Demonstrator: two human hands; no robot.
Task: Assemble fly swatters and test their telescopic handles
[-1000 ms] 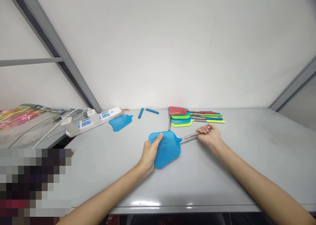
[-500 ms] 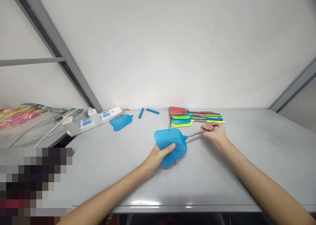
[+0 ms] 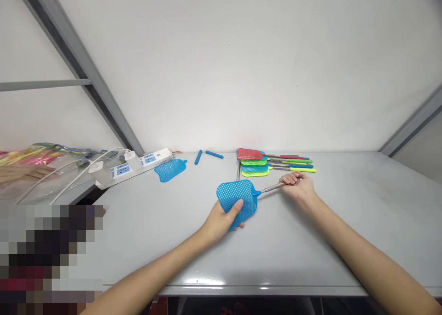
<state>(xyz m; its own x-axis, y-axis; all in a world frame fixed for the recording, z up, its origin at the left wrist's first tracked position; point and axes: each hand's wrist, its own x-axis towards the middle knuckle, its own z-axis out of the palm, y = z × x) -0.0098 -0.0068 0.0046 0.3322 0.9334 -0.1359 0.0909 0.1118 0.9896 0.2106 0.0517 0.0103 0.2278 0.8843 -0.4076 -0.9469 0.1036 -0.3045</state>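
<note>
A blue fly swatter [image 3: 241,190] is held over the table between both of my hands. My left hand [image 3: 219,222] is closed on its mesh head, thumb on top and fingers underneath. My right hand [image 3: 299,187] wraps round the metal rod [image 3: 272,187], which joins the neck of the head; the rod's far end is hidden in my fingers. Just beyond lies a pile of finished-looking swatters with a red head [image 3: 249,154] on top and green, blue and yellow ones below. Another metal rod [image 3: 238,171] lies left of the pile.
A loose blue swatter head [image 3: 171,170] lies beside a white power strip [image 3: 138,167]. Two blue grip tubes [image 3: 214,154] rest near the wall. At far left, another person's hand [image 3: 31,172] is by plastic-bagged items and white cables [image 3: 74,180].
The blue swatter head has turned slightly in my left hand, while my right hand keeps its hold on the rod. Another person's hand has come into view at far left.
</note>
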